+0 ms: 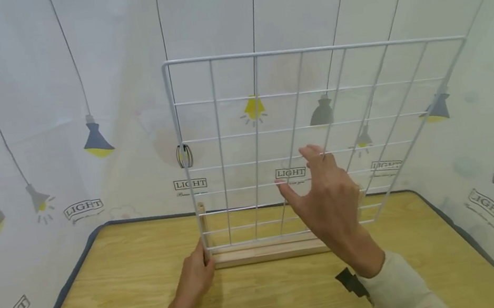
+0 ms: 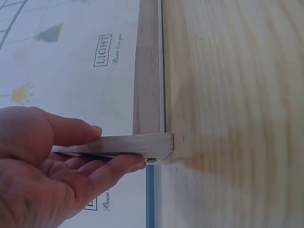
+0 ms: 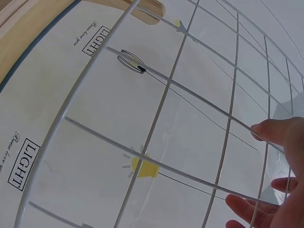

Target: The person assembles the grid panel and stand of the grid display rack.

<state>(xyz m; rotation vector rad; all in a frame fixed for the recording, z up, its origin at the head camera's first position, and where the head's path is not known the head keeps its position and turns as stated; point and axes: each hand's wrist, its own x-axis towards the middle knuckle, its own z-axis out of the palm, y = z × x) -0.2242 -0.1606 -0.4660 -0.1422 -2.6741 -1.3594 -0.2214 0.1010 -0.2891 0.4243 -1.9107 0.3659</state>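
Note:
A white wire grid panel (image 1: 313, 49) stands tilted over a pale wooden base (image 1: 266, 253). Near the grid's lower left corner, my left hand (image 1: 195, 274) grips the end of the base. In the left wrist view, the thumb and fingers pinch a narrow wooden side piece (image 2: 128, 144) from both faces. My right hand (image 1: 330, 197) is at the lower middle of the grid, thumb and fingers spread apart. The right wrist view has its fingertips (image 3: 240, 204) beside the wires; whether they touch is hard to tell.
The base stands on a wood-grain table (image 1: 105, 292) with a dark blue edge strip (image 1: 142, 219) along the wall. Behind it hangs a pale sheet (image 1: 130, 75) printed with lamps and the word LIGHT. A black wrist strap piece (image 1: 351, 283) sits by the right sleeve.

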